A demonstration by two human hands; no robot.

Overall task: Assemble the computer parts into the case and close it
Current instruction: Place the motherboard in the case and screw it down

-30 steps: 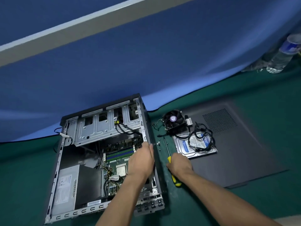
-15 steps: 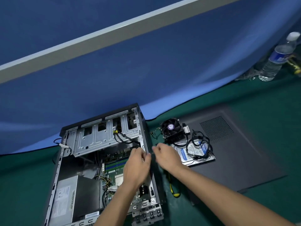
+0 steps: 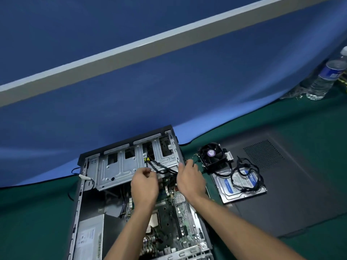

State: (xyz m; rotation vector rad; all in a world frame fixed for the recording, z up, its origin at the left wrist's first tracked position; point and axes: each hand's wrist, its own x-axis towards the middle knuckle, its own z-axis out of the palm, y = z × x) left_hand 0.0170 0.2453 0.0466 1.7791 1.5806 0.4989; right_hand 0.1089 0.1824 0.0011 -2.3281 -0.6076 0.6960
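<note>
I have both hands over the far end of the open grey steel computer case [image 3: 120, 184], which lies on its side on the green cloth table [image 3: 37, 212], motherboard [image 3: 169, 222] facing up. My left hand [image 3: 144, 186] sits at the near edge of the silver drive cage [image 3: 120, 166], fingers curled inward near the black cables [image 3: 159, 167] that hang from it; I cannot tell whether they actually pinch a cable or a small part. My right hand [image 3: 190, 180] rests just to its right, at the case's right wall, fingers loosely bent and pointing far, thumb raised; whether it holds anything is hidden.

My judgement is that the step in hand is clearing or routing those cables. To do it well I would gather them toward the cage and keep them off the bare processor socket [image 3: 154, 220], because the black square cooler fan [image 3: 212, 156] is not yet mounted; it sits outside, right of the case. The silver hard drive with a blue label [image 3: 242, 186], a cable coiled on top, lies just nearer than the fan, on the dark grey side panel [image 3: 281, 184]. A clear plastic water bottle [image 3: 326, 76] lies far right.
</note>
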